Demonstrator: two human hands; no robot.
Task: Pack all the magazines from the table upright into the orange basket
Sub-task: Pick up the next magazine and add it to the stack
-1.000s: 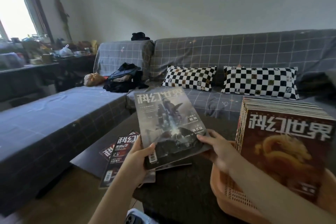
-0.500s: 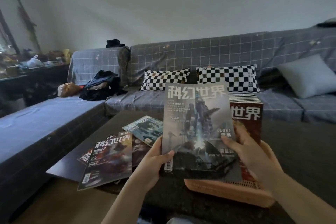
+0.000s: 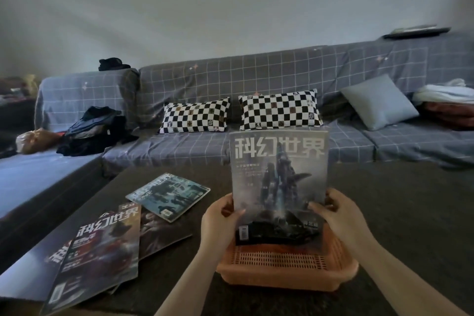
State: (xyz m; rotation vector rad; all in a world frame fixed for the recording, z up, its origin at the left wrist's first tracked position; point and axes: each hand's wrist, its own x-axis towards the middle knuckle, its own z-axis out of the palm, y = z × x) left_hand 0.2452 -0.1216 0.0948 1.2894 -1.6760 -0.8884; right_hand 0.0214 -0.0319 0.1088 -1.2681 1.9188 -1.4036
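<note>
The grey-covered magazine stands upright over the orange basket, its long axis vertical and its cover facing the camera, its bottom edge just at the basket's near rim. The left hand pinches its lower left edge, thumb across the cover; the right hand grips the lower right edge the same way. Both hands sit low on the magazine, so the way in is straight down. Whatever stands behind it in the basket is hidden. Near the table's left edge lie more magazines flat: a red-covered magazine on top of a pile and a teal-covered magazine further back, both closer to the left hand.
</note>
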